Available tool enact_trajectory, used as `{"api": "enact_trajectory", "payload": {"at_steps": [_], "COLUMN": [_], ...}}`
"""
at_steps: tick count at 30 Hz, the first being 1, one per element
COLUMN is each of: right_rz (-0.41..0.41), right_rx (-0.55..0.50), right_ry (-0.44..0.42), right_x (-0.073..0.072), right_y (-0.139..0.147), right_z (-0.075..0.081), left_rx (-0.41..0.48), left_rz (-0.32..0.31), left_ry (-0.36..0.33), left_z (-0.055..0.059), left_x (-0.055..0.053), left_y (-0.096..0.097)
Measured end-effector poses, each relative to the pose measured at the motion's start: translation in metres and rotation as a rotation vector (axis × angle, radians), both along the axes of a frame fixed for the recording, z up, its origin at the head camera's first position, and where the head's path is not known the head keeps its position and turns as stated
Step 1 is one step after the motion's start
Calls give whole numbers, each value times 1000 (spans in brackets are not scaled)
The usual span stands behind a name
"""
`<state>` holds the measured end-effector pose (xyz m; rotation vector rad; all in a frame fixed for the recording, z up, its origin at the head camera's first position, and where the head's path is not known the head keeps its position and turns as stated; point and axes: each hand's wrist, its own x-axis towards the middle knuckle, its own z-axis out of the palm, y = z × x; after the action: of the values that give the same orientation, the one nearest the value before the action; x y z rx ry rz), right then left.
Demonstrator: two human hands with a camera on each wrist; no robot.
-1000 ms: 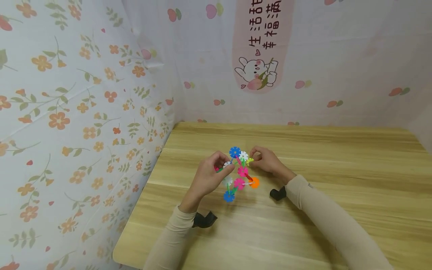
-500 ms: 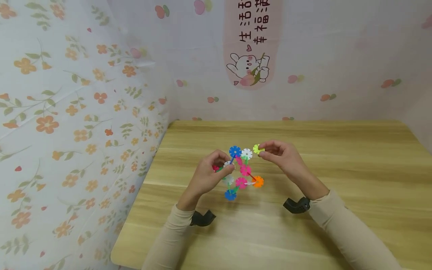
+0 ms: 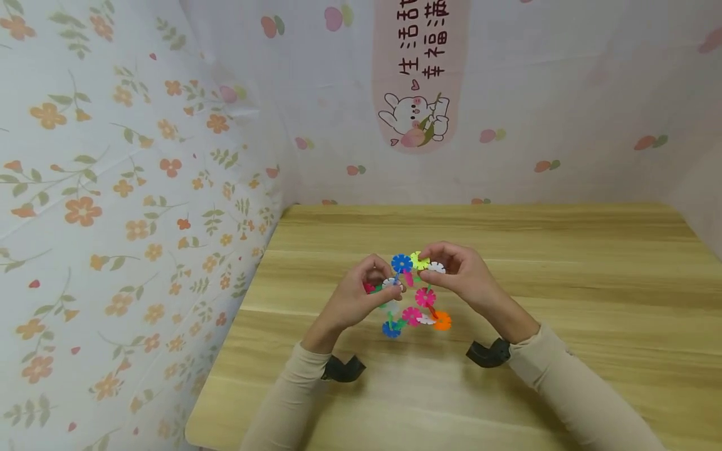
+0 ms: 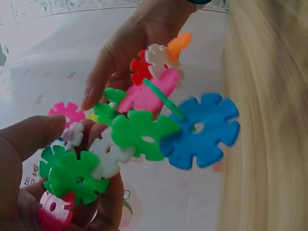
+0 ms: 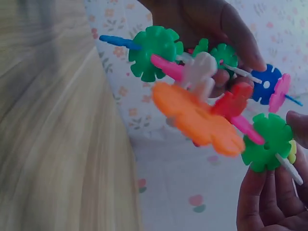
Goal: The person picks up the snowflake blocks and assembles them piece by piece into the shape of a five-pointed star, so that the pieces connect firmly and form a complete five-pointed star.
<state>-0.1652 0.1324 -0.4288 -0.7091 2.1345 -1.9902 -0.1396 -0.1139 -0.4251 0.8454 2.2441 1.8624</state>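
Both hands hold a loop of interlocking plastic snowflake discs over the table. My left hand (image 3: pixel 354 294) grips its left side around a white disc (image 3: pixel 392 287); in the left wrist view, green discs (image 4: pixel 78 178) lie against its curled fingers. My right hand (image 3: pixel 465 270) pinches a yellow disc (image 3: pixel 418 260) at the top of the loop, between a blue disc (image 3: pixel 402 264) and a white one. Seen from the right wrist, a green disc (image 5: pixel 267 142) stands in front of those fingers and mostly hides the yellow disc. An orange disc (image 3: pixel 442 321) hangs at the lower right.
The wooden table (image 3: pixel 564 282) extends below and around the hands. A flower-patterned cloth (image 3: pixel 135 188) hangs along the left, and a pale printed cloth (image 3: pixel 524 81) behind. Black wrist mounts (image 3: pixel 489 353) jut inward from both forearms.
My right hand first moved away to the right with the yellow disc, then came back left to the loop's top. The left hand keeps its grip, and the loop has tilted and shifted slightly right.
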Motion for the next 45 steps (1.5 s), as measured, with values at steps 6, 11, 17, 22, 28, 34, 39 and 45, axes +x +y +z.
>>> {"api": "enact_trajectory", "payload": {"at_steps": [6,11,17,22,28,34,39,45], "right_rz": [23,32,-15,-48,-64,-55,-49,-61], "right_rx": [-10,8,30,38,43,96,65,17], "right_ry": [-54,-45,-20,11,40,116,112,108], "right_x": [3,8,11,13,17,21,25,28], "right_y": [2,0,-2,-3,-3,-5,-8,-10], "right_z": [-5,-9,-11,-14,-14,-11,-11,-12], "left_rx": [57,-60,-301,-361,-234,-26,-12,-30], "left_rz": [10,30,108,122,126,72,74,115], "left_ry": [-112,-113,62,144,63,-33,-45,-56], "left_z": [0,0,3,7,6,6,5,4], "left_x": [-2,-2,3,4,-3,-6,-6,-5], "left_y": [-2,2,9,12,4,0,3,6]}}
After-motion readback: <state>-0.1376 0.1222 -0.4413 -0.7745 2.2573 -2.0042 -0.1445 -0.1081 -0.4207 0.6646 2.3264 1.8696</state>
